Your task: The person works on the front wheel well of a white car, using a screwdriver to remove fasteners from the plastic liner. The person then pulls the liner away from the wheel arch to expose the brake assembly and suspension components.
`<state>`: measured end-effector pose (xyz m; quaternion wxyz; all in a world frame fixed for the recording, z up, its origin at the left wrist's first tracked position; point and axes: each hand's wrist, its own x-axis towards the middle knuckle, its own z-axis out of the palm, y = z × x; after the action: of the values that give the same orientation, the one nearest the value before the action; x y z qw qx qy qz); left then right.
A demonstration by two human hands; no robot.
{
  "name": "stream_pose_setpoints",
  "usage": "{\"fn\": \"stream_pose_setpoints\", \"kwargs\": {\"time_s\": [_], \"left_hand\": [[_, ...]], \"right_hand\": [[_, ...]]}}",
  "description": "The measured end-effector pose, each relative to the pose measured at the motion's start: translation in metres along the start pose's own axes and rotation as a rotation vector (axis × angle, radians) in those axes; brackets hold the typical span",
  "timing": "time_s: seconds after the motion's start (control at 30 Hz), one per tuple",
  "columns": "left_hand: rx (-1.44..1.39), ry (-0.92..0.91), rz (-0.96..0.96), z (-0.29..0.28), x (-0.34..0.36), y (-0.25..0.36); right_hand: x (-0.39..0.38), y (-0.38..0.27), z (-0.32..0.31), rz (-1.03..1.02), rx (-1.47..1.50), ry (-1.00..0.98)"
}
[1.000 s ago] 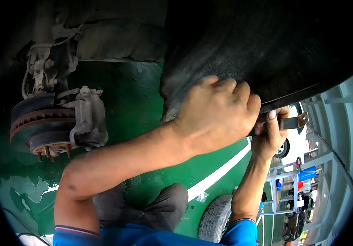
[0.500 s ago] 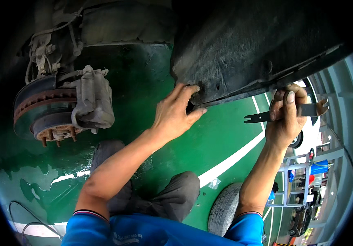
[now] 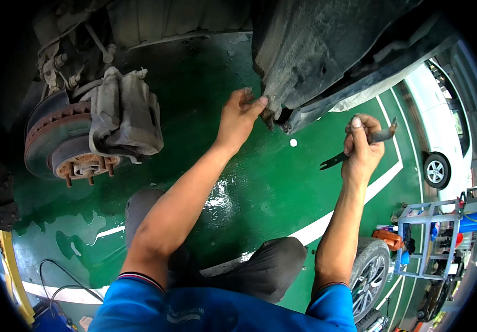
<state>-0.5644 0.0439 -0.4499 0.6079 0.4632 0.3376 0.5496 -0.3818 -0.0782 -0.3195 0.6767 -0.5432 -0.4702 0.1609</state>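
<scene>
A dark, dirty plastic wheel arch liner (image 3: 327, 61) hangs at the upper right, its lower end bent away from the body edge. My left hand (image 3: 235, 123) is closed at the liner's lower corner, thumb against the edge; the fingertips are partly hidden. In my right hand (image 3: 363, 149), a flat dark pry tool (image 3: 335, 161) with a forked tip is gripped, held clear of the liner. Its other, bent end sticks out past the fingers to the right. Left of my hands sit the bare brake disc (image 3: 55, 135) and its grey caliper (image 3: 127, 113).
A removed wheel (image 3: 371, 271) lies by my right elbow. Farther right are a grey cart (image 3: 424, 238), an orange container (image 3: 388, 239) and a white car (image 3: 440, 122). Wet patches mark the green floor (image 3: 260, 188). A black cable (image 3: 47, 271) curves at lower left.
The liner's lower end has pulled away from the body edge, leaving a wider gap. My right hand has moved down and left with the pry tool, away from the edge. The view has shifted.
</scene>
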Motion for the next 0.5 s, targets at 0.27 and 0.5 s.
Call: {"fn": "stream_pose_setpoints", "kwargs": {"time_s": [0.27, 0.5], "left_hand": [[-0.419, -0.212, -0.423, -0.009, -0.008, -0.015], [-0.588, -0.234, -0.388, -0.012, -0.011, -0.019]], "right_hand": [[-0.022, 0.091, 0.011, 0.186, 0.098, 0.094], [-0.045, 0.118, 0.024, 0.31, 0.121, 0.08]]}}
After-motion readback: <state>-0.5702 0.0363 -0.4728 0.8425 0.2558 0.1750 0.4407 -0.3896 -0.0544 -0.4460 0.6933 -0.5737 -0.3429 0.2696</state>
